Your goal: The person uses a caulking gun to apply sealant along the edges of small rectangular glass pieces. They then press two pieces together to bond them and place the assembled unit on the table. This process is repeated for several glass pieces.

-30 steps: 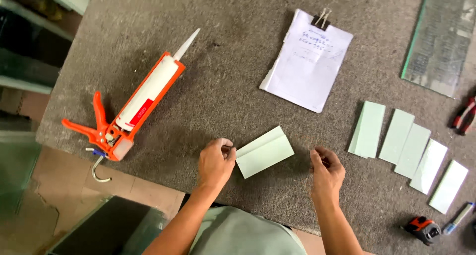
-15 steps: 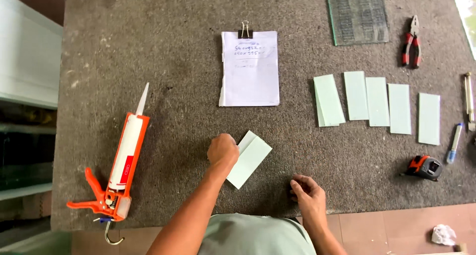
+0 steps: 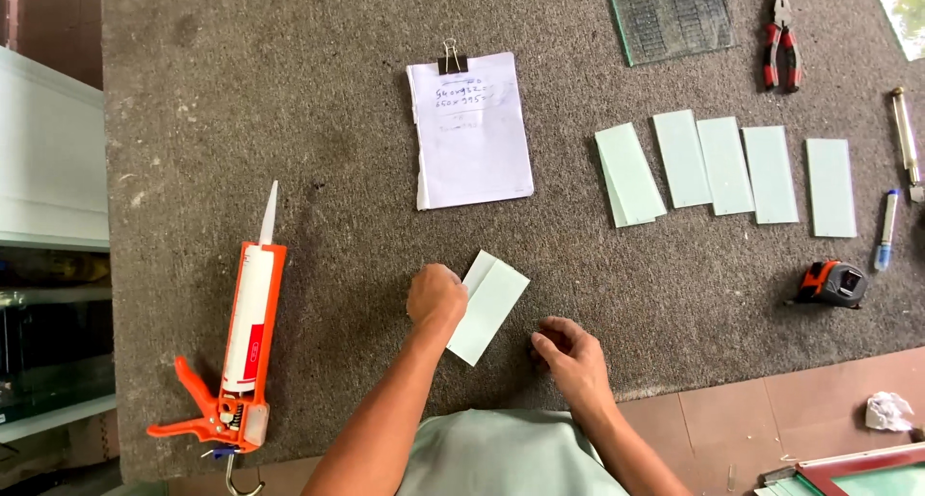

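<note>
I see my left hand point(image 3: 436, 297) closed on the pale glass strip point(image 3: 488, 306), its long axis slanting up-right; my right hand point(image 3: 570, 353) rests loosely curled, empty, just right of it

Open mat at upper left and centre right of frame. Blocked by caulk gun point(image 3: 243, 347) lower left, notepad point(image 3: 471, 130) top centre, glass strips point(image 3: 725, 168) right.
</note>
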